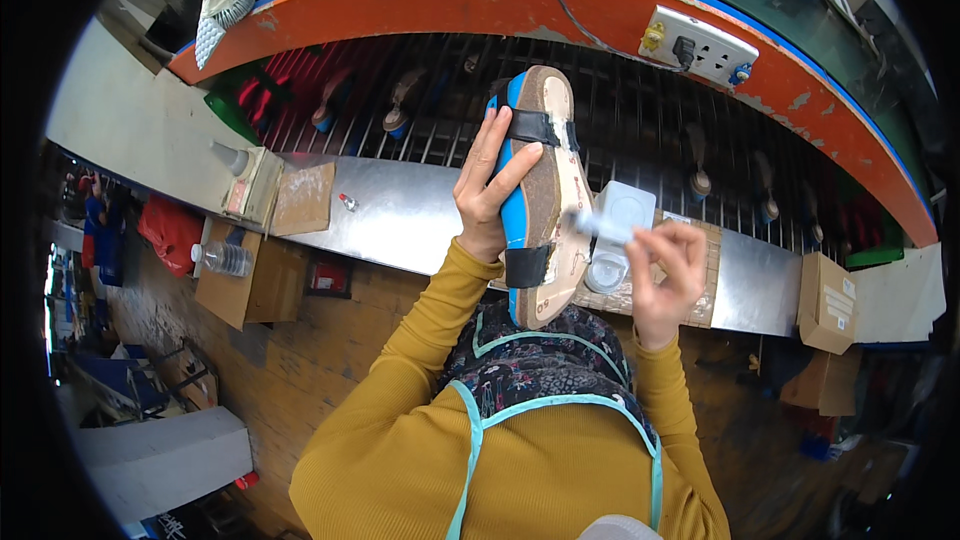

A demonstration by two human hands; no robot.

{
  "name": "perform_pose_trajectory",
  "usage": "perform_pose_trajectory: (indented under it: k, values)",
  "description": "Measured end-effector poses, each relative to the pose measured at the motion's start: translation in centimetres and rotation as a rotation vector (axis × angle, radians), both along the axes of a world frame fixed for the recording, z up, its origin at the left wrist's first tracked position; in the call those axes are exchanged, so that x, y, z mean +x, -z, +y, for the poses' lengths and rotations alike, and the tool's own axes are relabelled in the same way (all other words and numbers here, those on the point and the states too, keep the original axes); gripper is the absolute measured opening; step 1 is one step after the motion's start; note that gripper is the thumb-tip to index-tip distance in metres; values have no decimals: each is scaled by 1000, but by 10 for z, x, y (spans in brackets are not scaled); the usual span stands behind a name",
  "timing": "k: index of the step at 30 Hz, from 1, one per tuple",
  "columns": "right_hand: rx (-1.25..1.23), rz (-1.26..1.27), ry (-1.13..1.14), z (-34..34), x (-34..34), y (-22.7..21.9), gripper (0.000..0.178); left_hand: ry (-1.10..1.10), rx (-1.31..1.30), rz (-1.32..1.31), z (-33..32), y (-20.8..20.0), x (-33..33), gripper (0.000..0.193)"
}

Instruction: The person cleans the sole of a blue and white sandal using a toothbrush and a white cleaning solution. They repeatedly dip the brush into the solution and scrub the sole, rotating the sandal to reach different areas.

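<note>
My left hand point(486, 198) grips a half-made sandal point(541, 208) on a blue last point(515, 210), with its pale underside turned up toward me and to the right. Two black straps fold over onto that underside, and whitish patches show on it near the toe and heel ends. In my right hand point(664, 278), thumb and fingers pinch a small brush point(585, 224), smeared by motion; its head is close to the sandal's right edge. Whether it touches cannot be made out. Just behind the brush stands a white plastic container point(628, 205) with an open cup point(607, 274).
A steel ledge point(385, 210) runs in front of a roller conveyor point(450, 80) bearing several more lasts. Above it is an orange beam point(400, 5) with a power strip point(700, 47). Cardboard boxes point(827, 302) stand at the right; a scrubbing brush point(222, 5) lies far left.
</note>
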State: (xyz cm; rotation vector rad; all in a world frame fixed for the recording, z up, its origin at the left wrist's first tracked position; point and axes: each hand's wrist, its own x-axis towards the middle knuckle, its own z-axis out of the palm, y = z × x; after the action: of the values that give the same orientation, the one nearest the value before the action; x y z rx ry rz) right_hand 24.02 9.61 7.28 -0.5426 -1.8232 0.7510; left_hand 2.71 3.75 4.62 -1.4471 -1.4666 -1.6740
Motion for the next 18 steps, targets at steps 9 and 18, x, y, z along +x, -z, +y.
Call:
perform_pose_trajectory:
  k: [9, 18]
  values:
    - [-448, -16, -200, -16, 9, 2, 13, -149, -108, -55, -9, 13, 12, 42]
    - [-458, -5, -167, -36, 18, 15, 14, -213, -154, -87, -12, 20, 17, 47]
